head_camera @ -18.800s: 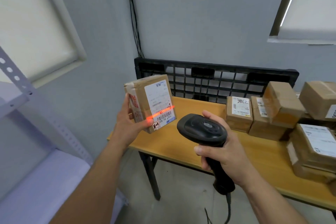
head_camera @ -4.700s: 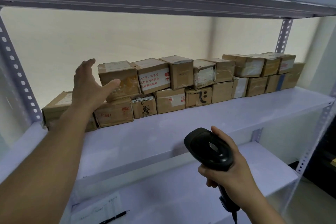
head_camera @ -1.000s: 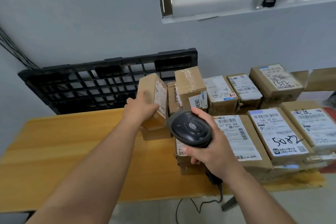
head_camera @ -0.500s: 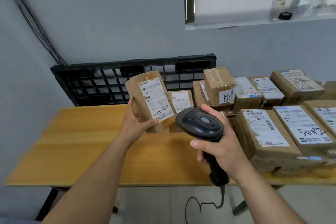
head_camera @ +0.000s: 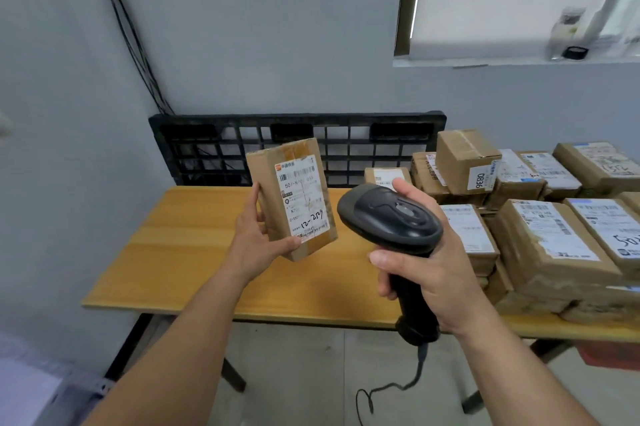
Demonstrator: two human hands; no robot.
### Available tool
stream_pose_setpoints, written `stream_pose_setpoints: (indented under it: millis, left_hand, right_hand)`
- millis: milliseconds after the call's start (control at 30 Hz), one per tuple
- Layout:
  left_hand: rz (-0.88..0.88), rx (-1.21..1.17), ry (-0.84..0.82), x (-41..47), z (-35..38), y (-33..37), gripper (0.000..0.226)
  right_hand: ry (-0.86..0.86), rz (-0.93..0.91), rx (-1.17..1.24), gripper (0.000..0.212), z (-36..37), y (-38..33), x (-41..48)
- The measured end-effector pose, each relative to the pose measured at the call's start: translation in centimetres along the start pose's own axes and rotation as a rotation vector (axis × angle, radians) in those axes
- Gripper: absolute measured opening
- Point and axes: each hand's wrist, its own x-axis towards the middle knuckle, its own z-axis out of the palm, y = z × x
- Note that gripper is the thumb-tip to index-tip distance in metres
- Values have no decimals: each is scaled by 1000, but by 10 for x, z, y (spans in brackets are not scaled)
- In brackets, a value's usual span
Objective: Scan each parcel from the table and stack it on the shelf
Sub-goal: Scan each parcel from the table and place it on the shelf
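My left hand (head_camera: pixel 258 238) gripping a labelled parcel (head_camera: pixel 291 197) at frame centre, my right hand (head_camera: pixel 426 266) clasping the black scanner (head_camera: pixel 389 221) beside it, above the tabletop (head_camera: pixel 180 252).

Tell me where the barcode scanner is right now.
In the head view the barcode scanner is in the right hand, centre frame, just right of the parcel held by the left hand.

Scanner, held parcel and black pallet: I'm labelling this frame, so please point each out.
scanner (head_camera: pixel 389 218), head view, top of its head.
held parcel (head_camera: pixel 301 199), head view, its white label.
black pallet (head_camera: pixel 346 118), head view, its top rail.
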Motion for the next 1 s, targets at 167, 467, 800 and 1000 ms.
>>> stream_pose_setpoints:
  millis: [167, 467, 800, 1000]
  left_hand:
    - [1, 16, 1, -10, -14, -15, 122]
    - [19, 20, 22, -25, -28, -23, 121]
    - [-27, 41, 111, -72, -40, -17, 123]
    - [-82, 70, 197, -131, -41, -11, 122]
  right_hand:
    - [-7, -5, -36, 91, 23, -1, -8]
    - [-13, 30, -18, 88, 39, 1, -22]
    - [-110, 47, -31, 91, 42, -10, -47]
    - [-190, 54, -13, 89, 38, -21, -84]
